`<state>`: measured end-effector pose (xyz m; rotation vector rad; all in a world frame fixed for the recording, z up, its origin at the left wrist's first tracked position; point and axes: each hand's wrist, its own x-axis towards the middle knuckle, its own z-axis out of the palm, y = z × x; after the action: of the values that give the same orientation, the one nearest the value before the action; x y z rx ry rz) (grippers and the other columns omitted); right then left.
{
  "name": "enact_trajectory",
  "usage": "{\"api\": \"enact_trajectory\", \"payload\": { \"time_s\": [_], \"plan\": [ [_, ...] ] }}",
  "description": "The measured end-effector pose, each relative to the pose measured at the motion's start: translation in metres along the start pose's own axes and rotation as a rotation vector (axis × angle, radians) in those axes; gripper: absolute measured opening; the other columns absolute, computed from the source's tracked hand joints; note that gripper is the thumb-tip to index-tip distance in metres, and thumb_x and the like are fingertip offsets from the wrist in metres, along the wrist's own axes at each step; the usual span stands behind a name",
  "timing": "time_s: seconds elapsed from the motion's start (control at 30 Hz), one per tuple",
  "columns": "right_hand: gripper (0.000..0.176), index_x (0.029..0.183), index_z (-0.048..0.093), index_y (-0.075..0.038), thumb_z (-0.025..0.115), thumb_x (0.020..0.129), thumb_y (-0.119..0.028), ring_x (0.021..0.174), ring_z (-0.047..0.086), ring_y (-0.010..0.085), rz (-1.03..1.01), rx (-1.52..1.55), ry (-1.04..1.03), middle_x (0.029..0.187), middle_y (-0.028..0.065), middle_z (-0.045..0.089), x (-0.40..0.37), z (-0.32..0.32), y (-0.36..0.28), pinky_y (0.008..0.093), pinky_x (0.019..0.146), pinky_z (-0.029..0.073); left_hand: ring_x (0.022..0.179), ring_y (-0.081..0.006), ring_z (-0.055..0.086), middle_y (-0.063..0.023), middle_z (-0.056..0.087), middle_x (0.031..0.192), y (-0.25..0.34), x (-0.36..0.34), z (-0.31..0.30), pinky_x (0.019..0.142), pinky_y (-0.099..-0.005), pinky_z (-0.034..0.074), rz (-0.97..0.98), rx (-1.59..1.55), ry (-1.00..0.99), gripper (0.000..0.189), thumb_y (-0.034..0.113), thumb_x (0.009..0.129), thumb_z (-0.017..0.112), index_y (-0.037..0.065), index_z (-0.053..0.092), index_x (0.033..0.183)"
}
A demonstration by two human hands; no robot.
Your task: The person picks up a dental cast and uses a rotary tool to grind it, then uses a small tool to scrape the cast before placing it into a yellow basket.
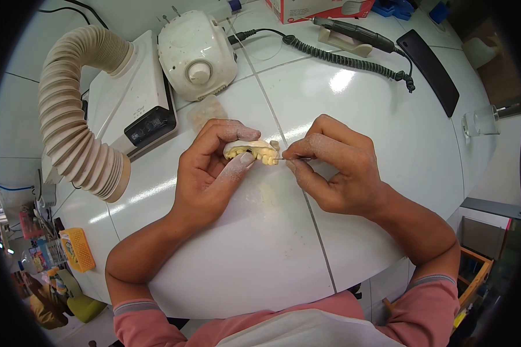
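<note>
My right hand pinches a thin tool at the dental model, which my left hand clasps mid-frame; a firm grip and light tip pressure serve best. A white control box sits upper left.

Head view: a single wide-angle camera, worn on the person's head, is facing forward and steeply down at the white tabletop. It is looking from above the torso, with the pink shirt showing at the lower edge. The left hand and right hand are occupying the middle at close range; the knobbed unit is appearing farther off.
</note>
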<state>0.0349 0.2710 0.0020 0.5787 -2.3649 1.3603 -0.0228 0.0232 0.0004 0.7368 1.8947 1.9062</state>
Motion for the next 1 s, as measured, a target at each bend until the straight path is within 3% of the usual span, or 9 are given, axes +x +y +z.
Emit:
{"api": "enact_trajectory", "payload": {
  "time_s": [1.0],
  "plan": [
    [0.016, 0.097, 0.074, -0.001, 0.078, 0.082, 0.005, 0.07, 0.056, 0.0232, 0.006, -0.029, -0.019, 0.082, 0.0086, 0.056, 0.0001, 0.0002, 0.0002, 0.0375, 0.059, 0.045, 0.122, -0.0167, 0.058, -0.0095, 0.054, 0.129, 0.0029, -0.0003, 0.0001, 0.109, -0.0325, 0.047, 0.012, 0.077, -0.021, 0.029, -0.005, 0.101, 0.067, -0.003, 0.066, 0.13]
  ]
}}
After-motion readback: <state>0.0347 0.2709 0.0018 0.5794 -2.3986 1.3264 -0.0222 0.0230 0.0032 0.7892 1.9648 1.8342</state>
